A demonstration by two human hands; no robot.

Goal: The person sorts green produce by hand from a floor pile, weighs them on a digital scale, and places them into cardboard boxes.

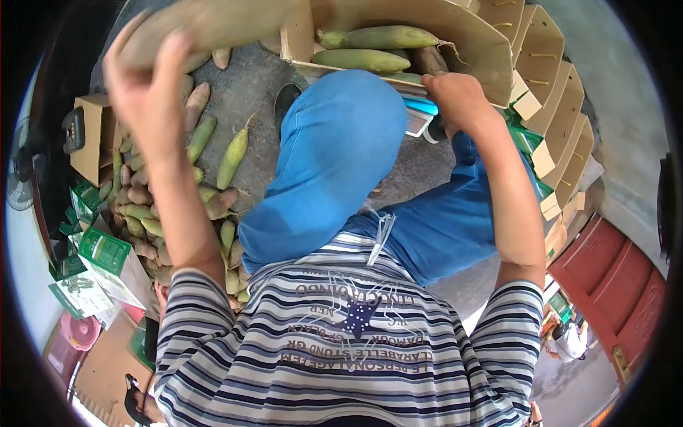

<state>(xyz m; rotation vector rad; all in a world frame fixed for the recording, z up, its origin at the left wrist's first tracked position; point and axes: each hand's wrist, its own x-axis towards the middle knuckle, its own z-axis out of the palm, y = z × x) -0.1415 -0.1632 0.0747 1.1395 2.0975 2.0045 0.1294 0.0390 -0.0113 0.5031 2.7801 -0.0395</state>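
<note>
My left hand (146, 92) is raised at the upper left, its fingers around a large, long brownish root (206, 30) blurred by motion. The root reaches toward the open cardboard box (484, 57) at the top. Several green radishes (388, 37) and a browner root lie inside the box. My right hand (459, 99) is closed on the box's near edge, beside a blue and white object (420, 112) under it.
A large pile of green and brown roots (139, 193) covers the floor at left. Open cartons (551, 78) stand in a row at right. Green-white cartons (107, 252) and another box (92, 139) are at left. A person (569, 341) appears at the lower right, near a red door (605, 277).
</note>
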